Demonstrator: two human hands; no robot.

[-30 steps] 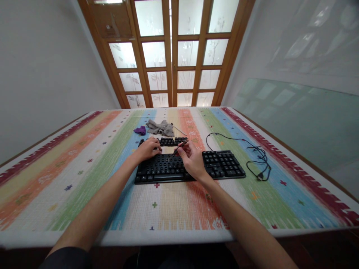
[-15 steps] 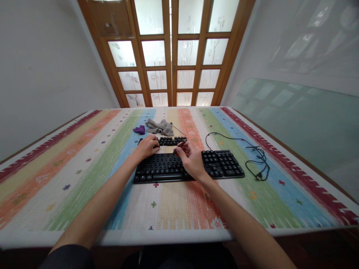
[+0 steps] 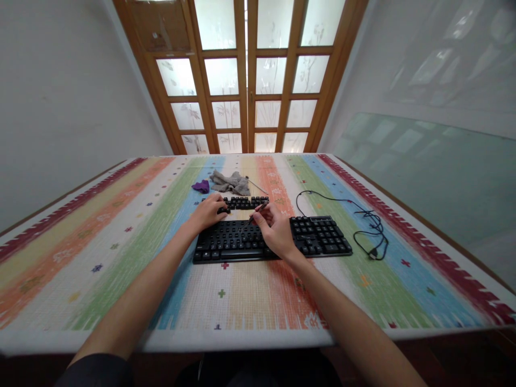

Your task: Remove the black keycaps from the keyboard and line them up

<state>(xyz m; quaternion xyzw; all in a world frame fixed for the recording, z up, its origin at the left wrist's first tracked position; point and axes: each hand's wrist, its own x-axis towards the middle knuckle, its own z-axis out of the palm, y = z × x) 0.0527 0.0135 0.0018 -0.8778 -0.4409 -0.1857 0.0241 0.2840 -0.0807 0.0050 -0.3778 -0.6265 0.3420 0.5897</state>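
A black keyboard [image 3: 242, 253] lies on the striped tablecloth in front of me. Many of its keycaps are off on the left and middle part, leaving bare switch stems. Behind it, loose black keycaps [image 3: 242, 202] stand in rows. My left hand [image 3: 209, 212] is at the left end of these rows, thumb and fingers closed around a dark keycap, mostly hidden. Over the middle of the keyboard, my right hand [image 3: 276, 228] grips a slim dark pen-like tool [image 3: 258, 212]. Thin wire at its lower end points down-left at the bare stems.
A crumpled grey cloth [image 3: 230, 183] and a small purple cloth [image 3: 200, 186] lie beyond the keycaps. Beside the grey one rests a thin rod [image 3: 257, 186]. The keyboard's coiled cable [image 3: 373, 228] is on the right. Wooden glazed doors [image 3: 246, 102] stand past the table.
My left hand has drawn back very slightly to the left at the keycap rows. My right hand and the tool keep nearly the same pose over the keyboard.
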